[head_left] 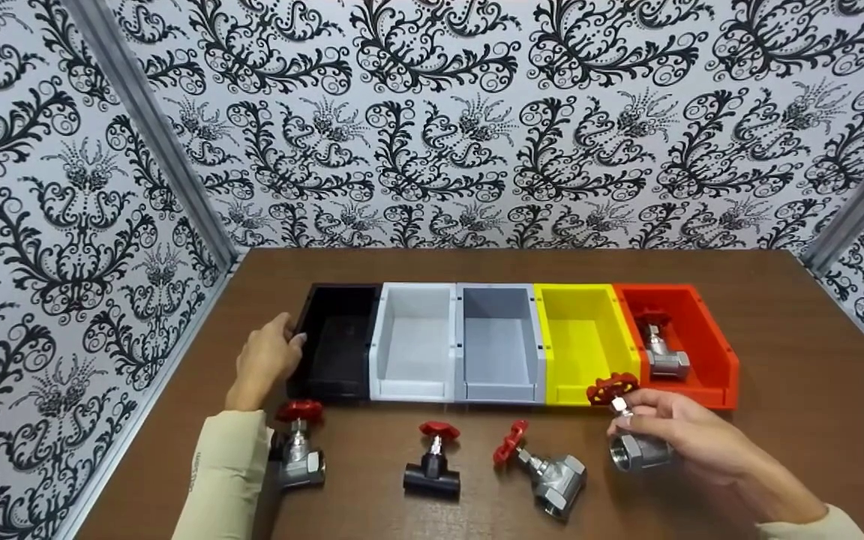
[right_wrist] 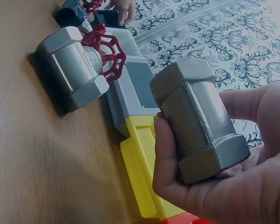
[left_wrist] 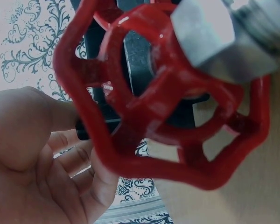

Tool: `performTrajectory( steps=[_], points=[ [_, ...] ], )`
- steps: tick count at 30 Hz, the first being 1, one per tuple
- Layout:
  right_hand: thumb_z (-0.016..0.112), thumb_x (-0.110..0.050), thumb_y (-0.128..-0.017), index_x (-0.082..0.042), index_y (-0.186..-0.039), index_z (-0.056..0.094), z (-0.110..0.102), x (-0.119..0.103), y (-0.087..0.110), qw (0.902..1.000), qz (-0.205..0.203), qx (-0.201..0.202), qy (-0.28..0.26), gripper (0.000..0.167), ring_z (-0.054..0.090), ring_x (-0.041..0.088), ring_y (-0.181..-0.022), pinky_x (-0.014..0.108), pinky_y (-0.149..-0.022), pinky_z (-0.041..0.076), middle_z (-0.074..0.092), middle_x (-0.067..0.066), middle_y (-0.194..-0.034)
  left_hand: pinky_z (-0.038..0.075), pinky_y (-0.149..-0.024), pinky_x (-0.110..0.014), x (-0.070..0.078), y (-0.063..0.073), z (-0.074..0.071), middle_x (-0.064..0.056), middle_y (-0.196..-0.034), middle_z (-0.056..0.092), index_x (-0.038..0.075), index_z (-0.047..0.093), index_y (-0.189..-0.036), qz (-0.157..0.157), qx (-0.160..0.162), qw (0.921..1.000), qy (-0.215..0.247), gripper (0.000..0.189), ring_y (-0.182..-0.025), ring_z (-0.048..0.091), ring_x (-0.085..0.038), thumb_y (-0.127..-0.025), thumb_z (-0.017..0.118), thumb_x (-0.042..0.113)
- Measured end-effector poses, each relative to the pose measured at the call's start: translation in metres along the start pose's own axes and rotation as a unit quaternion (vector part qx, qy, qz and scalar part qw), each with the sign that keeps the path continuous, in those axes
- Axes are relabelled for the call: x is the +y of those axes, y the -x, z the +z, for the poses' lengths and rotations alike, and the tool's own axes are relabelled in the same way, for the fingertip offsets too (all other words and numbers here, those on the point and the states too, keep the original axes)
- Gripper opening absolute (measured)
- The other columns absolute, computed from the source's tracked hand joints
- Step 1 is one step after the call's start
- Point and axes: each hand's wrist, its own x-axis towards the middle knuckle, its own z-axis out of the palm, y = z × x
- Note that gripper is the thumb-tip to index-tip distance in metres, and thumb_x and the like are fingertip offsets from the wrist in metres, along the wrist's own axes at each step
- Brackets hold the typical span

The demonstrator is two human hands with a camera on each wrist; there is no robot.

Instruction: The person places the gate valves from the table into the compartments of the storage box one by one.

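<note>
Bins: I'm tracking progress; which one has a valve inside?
The red bin at the row's right end, the only one showing a valve inside.

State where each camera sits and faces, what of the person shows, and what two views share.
Head: on the head, facing forward and down at five coloured rectangular plastic bins; left grip, right grip and pale fabric sleeves show.
Left wrist: on that wrist, facing a red lobed handwheel; left grip at lower left.
Right wrist: on that wrist, facing a silver hex-ended metal valve in the right grip; left grip at top.
Head and right wrist share that valve and both grips.
</note>
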Motion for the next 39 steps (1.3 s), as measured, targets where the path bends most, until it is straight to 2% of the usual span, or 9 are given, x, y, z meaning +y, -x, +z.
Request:
performTrajectory(
  steps=[5, 12, 39],
  points=[
    [0.050, -0.013, -0.103, -0.003, -0.120, 0.047, 0.0006, -0.0020, -0.0002, 0.9997, -0.001, 0.012, 0.020, 0.021, 0.067, 0.016, -0.086, 0.030, -0.079, 0.057, 0.072, 0.005, -0.107, 0.047, -0.082, -0.060, -0.0008, -0.0001, -0.0003, -0.019, -0.116, 0.067, 0.005, 0.058, -0.116, -0.002, -0.005, 1.0000, -0.001, 0.026, -0.107, 0.062, -0.043, -0.099, 0.056, 0.024],
    [0.049, -0.011, -0.103, -0.004, -0.120, 0.048, -0.0004, -0.0010, -0.0010, 0.9998, -0.011, 0.006, 0.017, 0.018, 0.067, 0.016, -0.087, 0.031, -0.079, 0.057, 0.072, 0.006, -0.108, 0.047, -0.084, -0.060, -0.0020, -0.0009, -0.0001, -0.018, -0.117, 0.067, 0.005, 0.058, -0.120, -0.007, -0.007, 1.0000, -0.001, 0.028, -0.108, 0.062, -0.043, -0.099, 0.055, 0.024],
    [0.051, -0.012, -0.102, -0.006, -0.118, 0.051, -0.0006, -0.0051, -0.0034, 0.9992, -0.012, 0.022, 0.032, 0.017, 0.069, 0.016, -0.088, 0.031, -0.079, 0.057, 0.073, 0.004, -0.107, 0.048, -0.080, -0.057, -0.0033, -0.0018, 0.0004, -0.018, -0.112, 0.068, 0.005, 0.059, -0.109, 0.006, -0.002, 1.0000, -0.002, 0.022, -0.101, 0.064, -0.040, -0.098, 0.057, 0.023]
  ],
)
